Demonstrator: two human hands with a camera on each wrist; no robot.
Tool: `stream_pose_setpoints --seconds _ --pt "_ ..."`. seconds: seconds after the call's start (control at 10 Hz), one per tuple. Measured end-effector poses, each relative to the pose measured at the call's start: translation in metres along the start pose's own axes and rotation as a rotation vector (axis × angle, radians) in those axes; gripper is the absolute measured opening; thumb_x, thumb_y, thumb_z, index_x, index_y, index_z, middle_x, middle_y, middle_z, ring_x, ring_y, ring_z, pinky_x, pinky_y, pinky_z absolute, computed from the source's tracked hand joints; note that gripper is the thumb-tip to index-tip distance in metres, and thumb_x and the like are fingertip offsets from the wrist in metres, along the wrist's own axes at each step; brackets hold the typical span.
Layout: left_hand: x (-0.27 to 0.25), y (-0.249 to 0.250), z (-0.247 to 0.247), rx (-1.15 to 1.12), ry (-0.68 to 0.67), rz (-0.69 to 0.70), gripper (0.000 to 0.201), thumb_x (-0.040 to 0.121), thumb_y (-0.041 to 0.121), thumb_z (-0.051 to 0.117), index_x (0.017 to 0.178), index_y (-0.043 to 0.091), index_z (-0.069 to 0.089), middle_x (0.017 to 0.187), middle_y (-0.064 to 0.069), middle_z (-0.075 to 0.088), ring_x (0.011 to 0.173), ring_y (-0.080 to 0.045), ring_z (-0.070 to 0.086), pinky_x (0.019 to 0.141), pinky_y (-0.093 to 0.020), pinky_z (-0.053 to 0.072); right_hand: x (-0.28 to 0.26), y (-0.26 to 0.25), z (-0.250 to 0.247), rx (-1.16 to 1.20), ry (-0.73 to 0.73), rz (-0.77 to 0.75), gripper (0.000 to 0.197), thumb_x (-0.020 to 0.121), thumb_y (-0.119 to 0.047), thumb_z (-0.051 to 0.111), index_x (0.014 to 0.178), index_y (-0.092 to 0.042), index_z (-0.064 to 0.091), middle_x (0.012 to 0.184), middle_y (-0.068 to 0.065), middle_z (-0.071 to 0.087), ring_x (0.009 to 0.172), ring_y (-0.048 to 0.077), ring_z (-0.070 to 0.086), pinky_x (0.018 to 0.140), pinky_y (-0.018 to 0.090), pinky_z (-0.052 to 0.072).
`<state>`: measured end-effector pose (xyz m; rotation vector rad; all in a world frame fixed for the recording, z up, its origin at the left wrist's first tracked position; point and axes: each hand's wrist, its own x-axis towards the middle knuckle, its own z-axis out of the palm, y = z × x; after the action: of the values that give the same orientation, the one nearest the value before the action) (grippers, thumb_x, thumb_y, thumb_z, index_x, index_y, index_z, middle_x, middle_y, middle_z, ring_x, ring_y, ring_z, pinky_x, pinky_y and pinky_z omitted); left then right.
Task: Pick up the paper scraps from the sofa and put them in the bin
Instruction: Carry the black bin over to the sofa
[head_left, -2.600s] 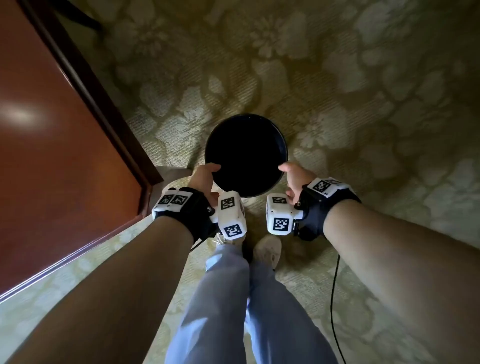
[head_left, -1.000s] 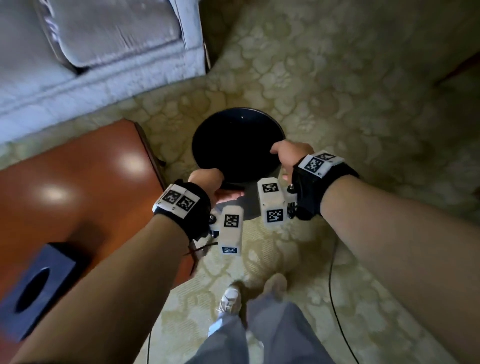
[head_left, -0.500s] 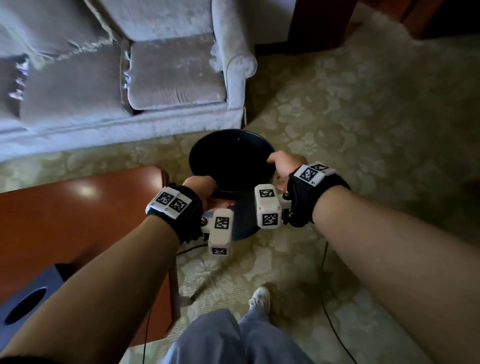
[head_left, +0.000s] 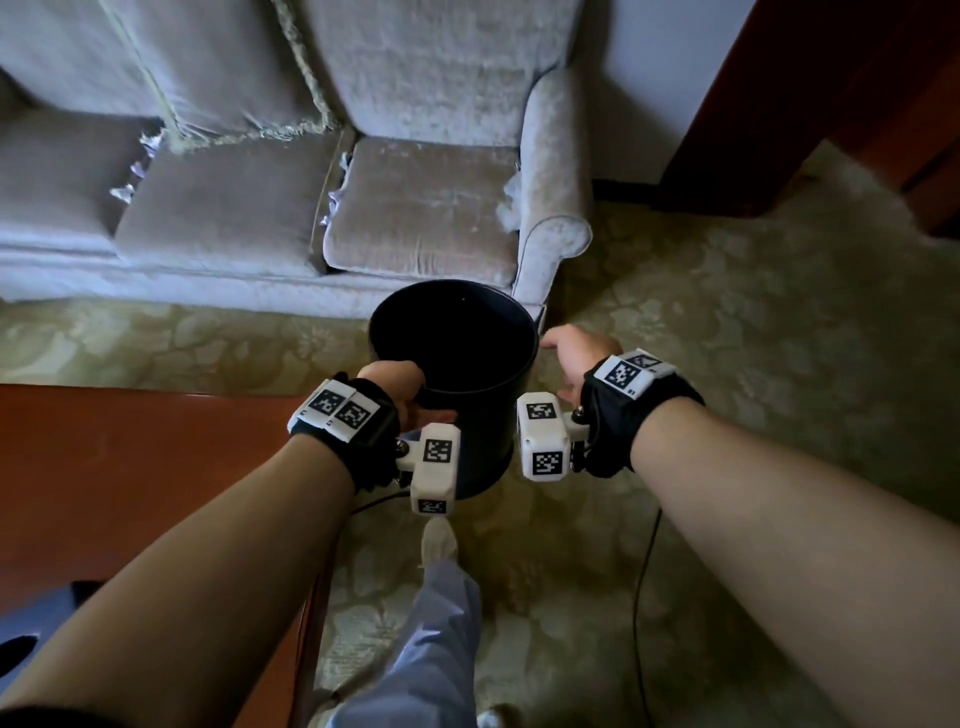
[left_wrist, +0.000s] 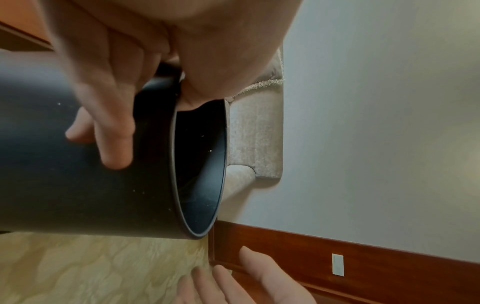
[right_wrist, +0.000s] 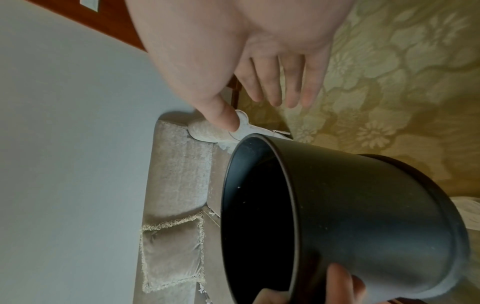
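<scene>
The black bin (head_left: 475, 447) hangs above the carpet just in front of the sofa's (head_left: 415, 208) right end. My left hand (head_left: 415, 395) grips its near rim, thumb inside and fingers down the outer wall (left_wrist: 78, 185). My right hand (head_left: 566, 348) floats beside the bin's right rim, fingers straight and apart from it (right_wrist: 259, 86). White paper scraps sit in the sofa's gaps: at the left cushion seam (head_left: 130, 176), between the two seat cushions (head_left: 335, 192), and against the right armrest (head_left: 511, 202). The bin's inside looks dark and bare.
A reddish wooden table (head_left: 130, 467) lies at my left, with a dark tissue box (head_left: 31, 623) at its near corner. Dark wooden furniture (head_left: 831, 104) stands at the upper right. My legs and a shoe (head_left: 439, 543) are below the bin. Patterned carpet (head_left: 727, 312) stretches to the right.
The bin has been carried from beside the table up to the sofa's right end. My right hand has come off the rim; only the left hand holds the bin now.
</scene>
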<state>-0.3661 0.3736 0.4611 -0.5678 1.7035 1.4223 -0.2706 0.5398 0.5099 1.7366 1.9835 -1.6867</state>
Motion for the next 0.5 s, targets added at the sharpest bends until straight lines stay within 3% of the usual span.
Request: stream_pose_setpoints --seconds 0.1,0.2,0.3,0.4,0.5 --pt "0.041 0.039 0.006 0.076 0.029 0.034 0.038 0.097 -0.006 0.047 0.135 -0.007 0.050 0.124 -0.030 0.063 0.075 -0.036 0.067 0.053 -0.037 0.060 0.044 -0.046 0.019 -0.005 0.021 0.013 0.035 0.056 -0.031 0.071 0.081 -0.007 0.069 0.088 0.012 0.068 0.074 0.031 0.063 0.077 0.040 0.057" --pt "0.077 0.075 0.010 0.079 0.010 0.016 0.032 0.094 -0.010 0.049 0.126 -0.011 0.054 0.106 -0.026 0.070 0.086 -0.035 0.070 0.072 -0.044 0.063 0.085 -0.090 0.034 -0.036 -0.008 0.006 0.039 0.059 -0.032 0.070 0.087 -0.005 0.070 0.085 0.009 0.068 0.069 0.031 0.062 0.068 0.035 0.054" --pt "0.104 0.105 0.017 0.064 0.047 -0.056 0.017 0.092 -0.015 0.045 0.101 -0.010 0.059 0.071 -0.022 0.070 0.075 -0.037 0.071 0.060 -0.046 0.063 0.143 -0.114 0.046 -0.040 -0.043 0.015 0.042 0.053 -0.036 0.069 0.087 -0.011 0.065 0.103 0.010 0.068 0.089 0.032 0.066 0.089 0.048 0.056" --pt "0.147 0.137 0.031 0.196 0.061 -0.027 0.034 0.096 -0.005 0.050 0.129 -0.008 0.054 0.099 -0.022 0.065 0.076 -0.035 0.070 0.056 -0.041 0.063 0.177 -0.143 0.049 -0.069 -0.028 0.045 0.035 0.052 -0.038 0.067 0.075 -0.013 0.062 0.101 0.011 0.070 0.089 0.034 0.067 0.089 0.049 0.056" --pt "0.172 0.169 0.049 0.212 0.084 -0.036 0.038 0.097 0.000 0.051 0.135 -0.007 0.052 0.107 -0.022 0.064 0.073 -0.031 0.068 0.057 -0.036 0.061 0.218 -0.175 0.049 -0.071 -0.046 0.035 0.035 0.055 -0.036 0.066 0.077 -0.010 0.062 0.091 0.012 0.068 0.085 0.035 0.068 0.087 0.050 0.057"
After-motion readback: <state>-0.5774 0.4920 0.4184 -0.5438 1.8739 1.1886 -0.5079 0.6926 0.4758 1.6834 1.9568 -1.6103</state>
